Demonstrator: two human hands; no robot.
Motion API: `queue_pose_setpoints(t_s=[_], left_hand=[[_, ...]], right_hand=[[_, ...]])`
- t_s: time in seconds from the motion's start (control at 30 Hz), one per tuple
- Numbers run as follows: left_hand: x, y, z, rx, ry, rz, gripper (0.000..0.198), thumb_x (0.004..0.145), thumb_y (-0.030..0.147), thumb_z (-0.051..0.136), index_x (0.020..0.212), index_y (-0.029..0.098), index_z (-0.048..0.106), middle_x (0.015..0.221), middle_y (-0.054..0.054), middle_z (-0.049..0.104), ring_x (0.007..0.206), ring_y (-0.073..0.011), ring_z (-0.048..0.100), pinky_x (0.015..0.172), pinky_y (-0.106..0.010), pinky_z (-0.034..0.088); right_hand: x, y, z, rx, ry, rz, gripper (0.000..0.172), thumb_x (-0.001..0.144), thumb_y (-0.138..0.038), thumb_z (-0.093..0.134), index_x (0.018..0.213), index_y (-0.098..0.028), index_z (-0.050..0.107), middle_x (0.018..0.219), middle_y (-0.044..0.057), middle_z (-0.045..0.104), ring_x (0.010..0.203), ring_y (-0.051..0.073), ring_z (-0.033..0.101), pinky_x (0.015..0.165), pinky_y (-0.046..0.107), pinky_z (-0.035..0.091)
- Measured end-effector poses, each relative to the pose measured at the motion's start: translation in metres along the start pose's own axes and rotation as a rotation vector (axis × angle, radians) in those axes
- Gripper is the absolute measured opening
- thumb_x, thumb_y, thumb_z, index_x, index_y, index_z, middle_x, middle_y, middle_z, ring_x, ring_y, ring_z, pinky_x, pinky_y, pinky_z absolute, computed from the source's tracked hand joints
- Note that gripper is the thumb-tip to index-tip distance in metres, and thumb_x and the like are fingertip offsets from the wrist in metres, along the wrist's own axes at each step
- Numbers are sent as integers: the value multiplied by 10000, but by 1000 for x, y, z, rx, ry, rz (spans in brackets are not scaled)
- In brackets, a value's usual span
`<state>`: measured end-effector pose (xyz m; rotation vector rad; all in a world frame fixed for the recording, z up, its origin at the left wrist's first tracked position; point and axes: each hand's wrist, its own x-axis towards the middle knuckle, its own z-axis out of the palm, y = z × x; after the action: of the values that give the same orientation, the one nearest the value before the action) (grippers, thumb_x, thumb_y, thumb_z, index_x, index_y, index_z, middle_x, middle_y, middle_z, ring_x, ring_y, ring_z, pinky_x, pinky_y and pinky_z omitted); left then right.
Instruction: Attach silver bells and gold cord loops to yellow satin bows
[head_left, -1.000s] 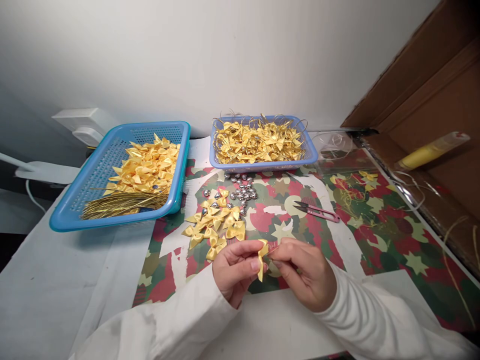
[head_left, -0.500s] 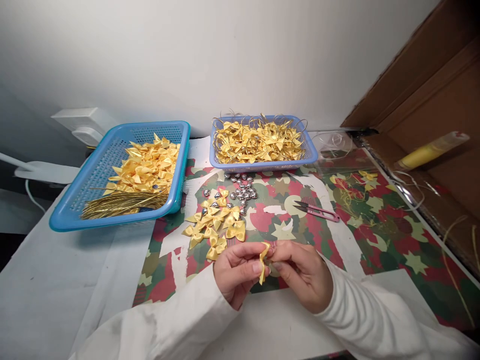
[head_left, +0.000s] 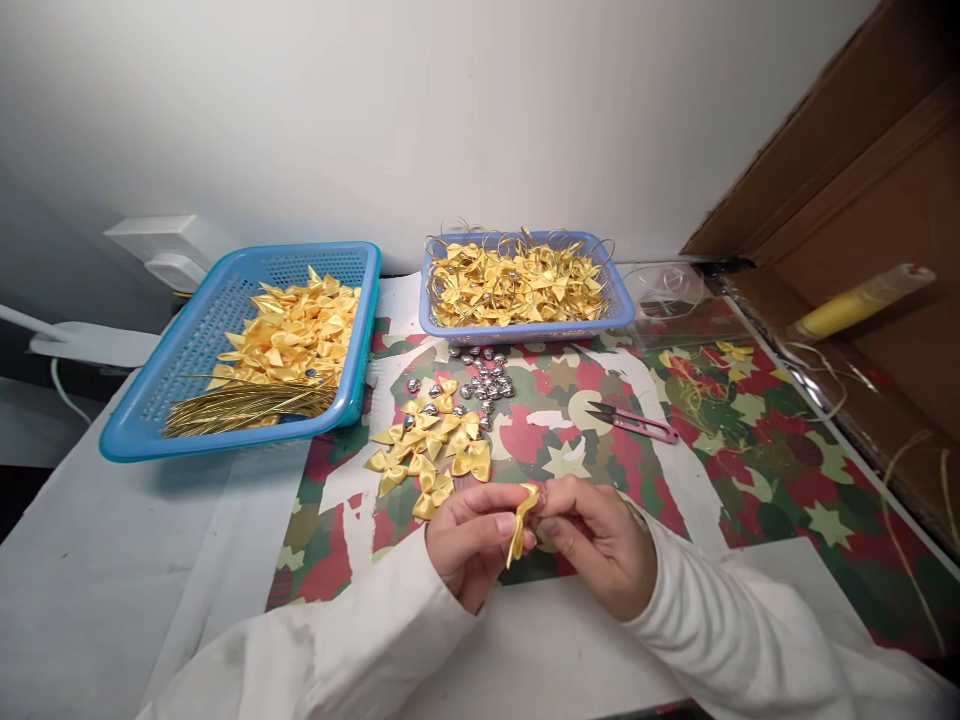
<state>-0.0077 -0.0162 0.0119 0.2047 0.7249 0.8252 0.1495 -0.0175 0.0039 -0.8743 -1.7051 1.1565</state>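
Observation:
A yellow ribbon bow point(head_left: 517, 530) is pinched between the thumb and fingers of my left hand point(head_left: 472, 545), turned edge-on to me. Close against its right side, my right hand point(head_left: 600, 545) is closed in a pinch; whatever sits between those fingertips is too small to make out. Beyond my left hand lies a loose group of yellow bows point(head_left: 424, 455) on the patterned sheet point(head_left: 600, 470). Several small silver bells point(head_left: 491, 382) are scattered just behind them.
A blue basket point(head_left: 135, 425) at left holds yellow bows and gold wire ties point(head_left: 247, 408). Another blue basket point(head_left: 525, 330) at the back holds bows with gold loops. Pink thread snips point(head_left: 637, 422) and thread scraps point(head_left: 697, 390) lie at right, near a cardboard wall point(head_left: 847, 190).
The bow has tilted, its lower end swinging slightly left. My right hand has shifted a little to the left, staying by the bow. The baskets and loose pieces have not moved.

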Motion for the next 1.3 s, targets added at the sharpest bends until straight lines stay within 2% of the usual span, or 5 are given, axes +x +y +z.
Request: queue_pose_setpoints(t_s=[0.2, 0.63, 0.87, 1.0, 1.3], left_hand=[[8, -8, -9, -10, 22, 29, 242, 444, 205, 856, 639, 155, 720, 618, -8, 708, 451, -54, 585, 484, -137, 473], [7, -7, -9, -21, 22, 35, 218, 468, 174, 848, 641, 162, 716, 612, -10, 711, 450, -72, 605, 489, -155, 487], [7, -4, -4, 187, 191, 200, 219, 495, 178, 834, 684, 151, 727, 572, -18, 697, 510, -105, 625, 544, -193, 505], [8, -10, -3, 313, 308, 312, 231, 533, 159, 806, 747, 155, 720, 534, 0, 667, 512, -94, 602, 523, -181, 471], [14, -17, -4, 368, 336, 413, 130, 535, 119, 782, 630, 174, 714, 639, 6, 668, 556, -91, 591, 553, -190, 480]], right_hand=[[0, 0, 0, 36, -24, 9, 132, 884, -161, 426, 781, -177, 506, 610, -10, 556, 493, 81, 486, 470, 196, 399], [-1, 5, -1, 29, -48, -13, 147, 900, -194, 423, 793, -176, 522, 664, 17, 615, 563, 103, 548, 522, 224, 443], [7, 12, -7, -431, -15, -173, 183, 867, -142, 444, 763, -185, 588, 636, 26, 592, 674, 159, 516, 621, 295, 442], [11, 19, -8, -482, -29, -205, 201, 860, -94, 441, 784, -193, 598, 659, 22, 628, 751, 175, 538, 781, 372, 456], [11, 26, -2, -338, 10, -106, 245, 837, -64, 469, 687, -198, 609, 641, 13, 610, 646, 149, 497, 633, 295, 453]])
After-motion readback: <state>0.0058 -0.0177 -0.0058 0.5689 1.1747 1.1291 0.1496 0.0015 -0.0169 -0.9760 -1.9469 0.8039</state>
